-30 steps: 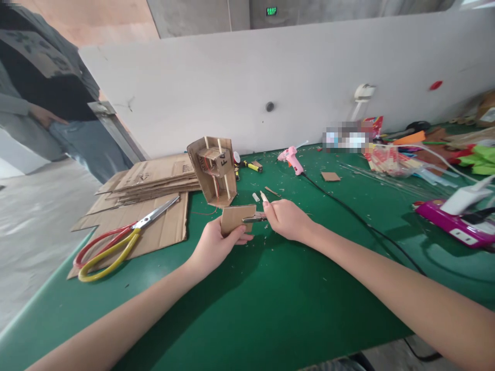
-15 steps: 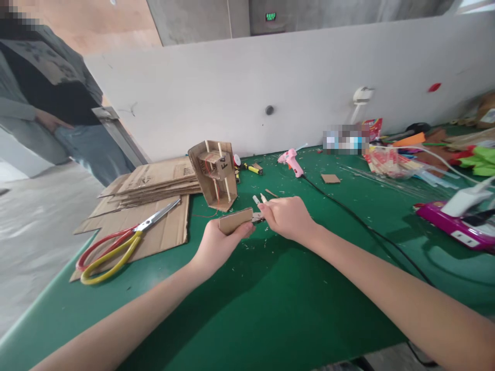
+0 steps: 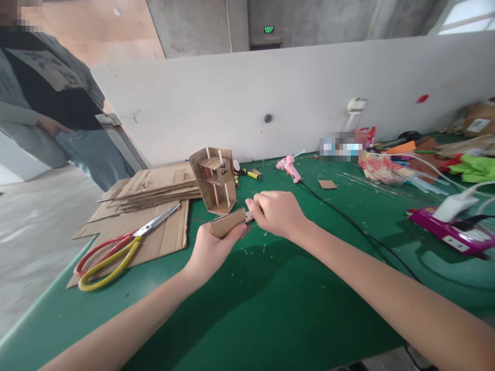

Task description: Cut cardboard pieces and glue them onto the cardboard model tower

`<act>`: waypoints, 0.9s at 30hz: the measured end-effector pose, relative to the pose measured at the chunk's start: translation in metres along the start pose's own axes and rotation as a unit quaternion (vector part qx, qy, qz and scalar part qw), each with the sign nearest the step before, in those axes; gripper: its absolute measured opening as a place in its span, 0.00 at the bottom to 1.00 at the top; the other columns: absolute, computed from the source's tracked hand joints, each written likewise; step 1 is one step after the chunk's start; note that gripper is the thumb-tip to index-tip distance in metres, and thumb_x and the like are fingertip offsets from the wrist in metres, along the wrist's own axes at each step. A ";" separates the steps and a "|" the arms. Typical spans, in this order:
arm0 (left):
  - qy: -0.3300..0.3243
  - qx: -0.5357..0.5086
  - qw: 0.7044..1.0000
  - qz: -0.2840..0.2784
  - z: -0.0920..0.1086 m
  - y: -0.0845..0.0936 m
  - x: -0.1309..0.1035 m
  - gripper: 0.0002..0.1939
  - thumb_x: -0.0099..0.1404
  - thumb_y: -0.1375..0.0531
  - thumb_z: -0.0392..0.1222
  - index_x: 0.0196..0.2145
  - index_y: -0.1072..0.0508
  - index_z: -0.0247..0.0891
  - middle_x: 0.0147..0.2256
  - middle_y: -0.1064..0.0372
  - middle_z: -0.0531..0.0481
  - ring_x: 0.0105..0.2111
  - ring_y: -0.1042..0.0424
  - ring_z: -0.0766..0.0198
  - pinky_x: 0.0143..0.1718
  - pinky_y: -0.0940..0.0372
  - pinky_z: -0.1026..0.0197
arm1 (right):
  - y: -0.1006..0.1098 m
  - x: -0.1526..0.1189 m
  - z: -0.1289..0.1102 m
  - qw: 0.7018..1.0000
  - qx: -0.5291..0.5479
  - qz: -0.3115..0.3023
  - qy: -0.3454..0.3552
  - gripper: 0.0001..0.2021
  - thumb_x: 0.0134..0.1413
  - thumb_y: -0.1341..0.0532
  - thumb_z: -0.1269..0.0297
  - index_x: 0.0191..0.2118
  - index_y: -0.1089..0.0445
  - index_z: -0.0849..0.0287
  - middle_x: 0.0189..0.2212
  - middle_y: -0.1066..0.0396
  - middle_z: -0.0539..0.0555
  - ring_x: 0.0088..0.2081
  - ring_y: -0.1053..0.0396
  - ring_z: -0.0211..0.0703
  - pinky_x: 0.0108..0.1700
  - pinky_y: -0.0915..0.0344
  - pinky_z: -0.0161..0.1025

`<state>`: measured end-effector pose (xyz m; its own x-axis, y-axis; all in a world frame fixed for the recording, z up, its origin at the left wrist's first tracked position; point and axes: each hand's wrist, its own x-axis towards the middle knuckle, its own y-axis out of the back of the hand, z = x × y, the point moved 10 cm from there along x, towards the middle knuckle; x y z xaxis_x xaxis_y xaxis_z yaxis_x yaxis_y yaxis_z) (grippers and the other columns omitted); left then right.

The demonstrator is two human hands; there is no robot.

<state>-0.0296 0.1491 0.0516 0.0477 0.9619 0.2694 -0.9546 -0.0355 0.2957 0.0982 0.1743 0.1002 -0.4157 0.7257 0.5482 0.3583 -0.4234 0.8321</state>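
Note:
My left hand is closed on a small rectangular piece of cardboard, thumb along its lower edge. Just right of it, my right hand is closed around a small metal tool. Only the tool's metal front shows, at the cardboard's right end; the fingers hide the rest, so I cannot make out its kind. Behind the hands stands an open cardboard frame with a middle shelf and thin wooden sticks in it. A thin reddish wire runs on the table near its base.
Large red-and-yellow-handled scissors lie on cardboard sheets at left. A pink glue gun trails a black cord across the green table. At right are a purple power strip and craft supplies. A person stands at far left.
Both hands, with the cardboard and the metal tool, have shifted slightly left in view. My right hand is closer to the cardboard and more of the tool is covered. The view has tilted slightly up.

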 end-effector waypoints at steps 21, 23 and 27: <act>-0.139 -0.071 0.974 -0.164 0.005 -0.031 -0.012 0.43 0.53 0.38 0.65 0.59 0.39 0.38 0.59 0.40 0.36 0.59 0.42 0.42 0.59 0.44 0.42 | -0.053 -0.017 0.037 0.860 0.464 -0.030 -0.209 0.27 0.64 0.60 0.49 0.17 0.45 0.55 0.13 0.44 0.49 0.17 0.43 0.37 0.25 0.44 0.37; -0.132 -0.041 0.979 -0.152 0.005 -0.039 -0.005 0.47 0.49 0.32 0.59 0.61 0.44 0.39 0.61 0.45 0.35 0.61 0.46 0.41 0.61 0.48 0.42 | -0.075 -0.025 0.028 0.772 0.564 -0.059 -0.286 0.27 0.62 0.61 0.47 0.19 0.42 0.56 0.14 0.43 0.49 0.16 0.43 0.38 0.22 0.45 0.37; -0.043 -0.128 0.985 -0.112 0.000 -0.062 0.009 0.38 0.50 0.33 0.55 0.54 0.39 0.36 0.47 0.32 0.39 0.50 0.32 0.48 0.51 0.36 0.49 | -0.089 -0.026 -0.004 0.716 0.645 -0.058 -0.261 0.16 0.58 0.50 0.52 0.26 0.38 0.55 0.19 0.42 0.48 0.22 0.41 0.39 0.26 0.42 0.38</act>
<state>0.0301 0.1598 0.0354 0.2799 0.9110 0.3029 -0.9595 0.2551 0.1194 0.0741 0.1912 0.0124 -0.2563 0.9619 0.0956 0.9608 0.2643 -0.0841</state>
